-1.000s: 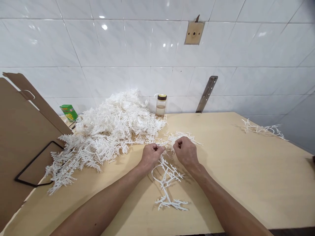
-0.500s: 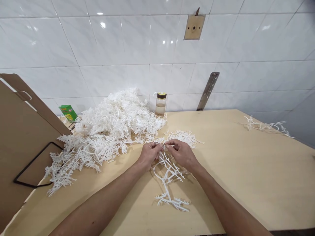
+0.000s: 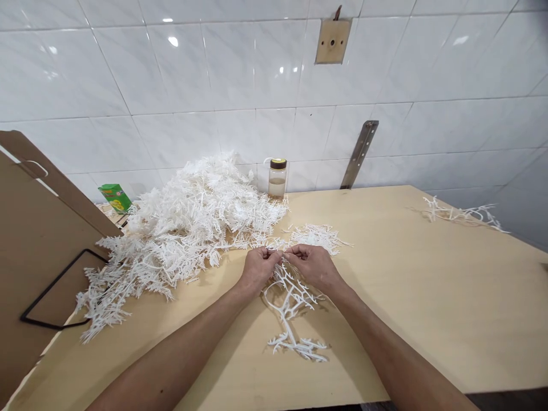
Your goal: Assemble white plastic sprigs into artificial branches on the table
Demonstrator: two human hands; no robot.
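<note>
A white branched plastic piece [image 3: 289,311] hangs down from between my hands, over the tabletop. My left hand [image 3: 260,268] pinches its upper end between thumb and fingers. Close beside it, my right hand [image 3: 311,265] has its thumb and forefinger pressed together at the same end; the tiny part between them is hard to make out. Just behind my hands lies a small heap of short white sprigs [image 3: 319,237]. A large pile of white branched pieces [image 3: 192,217] spreads behind and to the left.
At the back stand a lidded bottle [image 3: 277,180] and a green box [image 3: 115,198]. A brown board [image 3: 38,245] with a black wire frame [image 3: 43,297] rises at the left. More white branches [image 3: 462,214] lie on the table [image 3: 436,297] at the far right. A metal bracket [image 3: 360,154] leans against the wall.
The view has shifted slightly. My right hand's fingertips have moved a little closer to my left hand's, and the branched piece stays between my hands.
</note>
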